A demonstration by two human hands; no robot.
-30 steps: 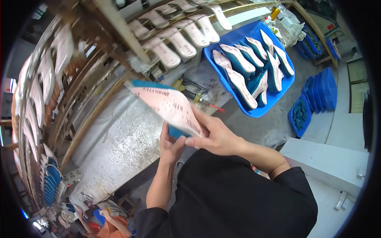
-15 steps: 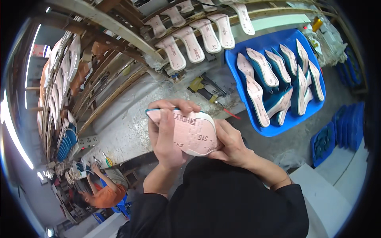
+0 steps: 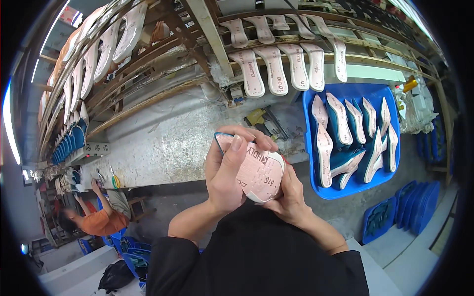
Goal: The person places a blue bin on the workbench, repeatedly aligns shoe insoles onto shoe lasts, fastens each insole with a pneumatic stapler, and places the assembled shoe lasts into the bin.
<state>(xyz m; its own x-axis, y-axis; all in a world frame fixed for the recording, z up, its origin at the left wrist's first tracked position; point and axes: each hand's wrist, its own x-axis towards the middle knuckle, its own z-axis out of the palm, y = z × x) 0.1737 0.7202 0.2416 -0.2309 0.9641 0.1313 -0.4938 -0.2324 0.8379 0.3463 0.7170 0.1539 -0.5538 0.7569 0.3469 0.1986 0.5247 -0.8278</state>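
A pink shoe insole (image 3: 257,172) with a white rim and a teal edge at its pointed end is held in front of my chest, printed face up. My left hand (image 3: 224,175) wraps its pointed half, thumb pressed on the pink face and fingers over the far edge. The rounded end sits in my right hand (image 3: 292,197), whose fingers are partly hidden beneath it. Beyond my hands, a yellow and black staple gun (image 3: 266,122) lies on the worn workbench (image 3: 153,148).
A blue tray (image 3: 309,129) at the right holds several teal shoe pieces with pink soles. Pink insoles (image 3: 297,66) line the wooden rack (image 3: 368,60) behind. Blue crates (image 3: 417,207) stand lower right. A co-worker in orange (image 3: 104,220) works at far left, near yellow-handled scissors (image 3: 115,181).
The view has turned, so the bench and rack sit differently in it. Both hands keep hold of the insole, which now appears slightly more tilted.
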